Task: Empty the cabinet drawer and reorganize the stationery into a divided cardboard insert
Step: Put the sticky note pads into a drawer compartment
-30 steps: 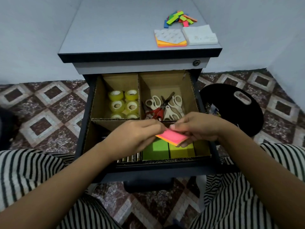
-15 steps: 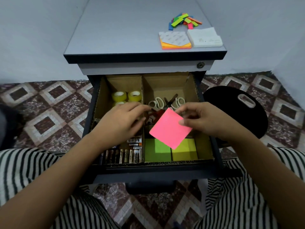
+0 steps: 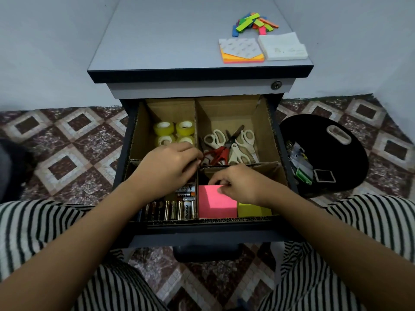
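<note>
The open cabinet drawer holds a divided cardboard insert. Its back left cell has yellow tape rolls, its back right cell scissors, its front left cell batteries. In the front right cell a pink sticky-note pad lies flat beside a yellow pad. My right hand pinches the pink pad's far edge. My left hand hovers over the centre divider with its fingers curled; what they touch is hidden.
On the cabinet top lie an orange-yellow note pad, a white pad and several coloured tabs. A black bag with small items lies on the tiled floor at the right. My striped knees flank the drawer.
The pink pad went from held up over the drawer, tilted, down flat into the front right cell, covering the green pad. My left hand stayed near the centre divider.
</note>
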Demonstrator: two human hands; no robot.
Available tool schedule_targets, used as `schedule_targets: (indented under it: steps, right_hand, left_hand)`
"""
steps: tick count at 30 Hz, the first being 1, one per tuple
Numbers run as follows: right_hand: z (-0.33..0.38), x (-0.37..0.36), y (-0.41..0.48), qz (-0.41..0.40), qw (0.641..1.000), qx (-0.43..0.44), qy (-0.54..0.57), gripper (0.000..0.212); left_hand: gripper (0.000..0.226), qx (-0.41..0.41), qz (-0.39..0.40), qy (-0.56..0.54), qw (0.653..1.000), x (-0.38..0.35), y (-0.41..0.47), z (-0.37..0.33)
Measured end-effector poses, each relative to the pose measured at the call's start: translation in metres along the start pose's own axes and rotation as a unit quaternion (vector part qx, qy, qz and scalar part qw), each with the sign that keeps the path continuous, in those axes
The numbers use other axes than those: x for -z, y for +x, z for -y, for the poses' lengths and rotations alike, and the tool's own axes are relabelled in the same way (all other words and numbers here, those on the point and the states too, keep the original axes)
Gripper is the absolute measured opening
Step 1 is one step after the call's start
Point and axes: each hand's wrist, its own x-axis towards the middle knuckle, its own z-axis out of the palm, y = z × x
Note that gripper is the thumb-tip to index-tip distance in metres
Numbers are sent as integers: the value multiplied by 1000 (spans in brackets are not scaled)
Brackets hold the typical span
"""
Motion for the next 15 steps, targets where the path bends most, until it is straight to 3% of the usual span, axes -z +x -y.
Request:
schedule_targets:
  steps: [10,15]
  right_hand:
    - [-2,-24,7,-37,976,24,-215,18]
    - [-6,-29,13,-33,971,33,-236,19]
  left_hand:
    - [34,7,-6,-3,1000,0,1,-2]
    - [34,10,-3,-2,1000,0,1,-3]
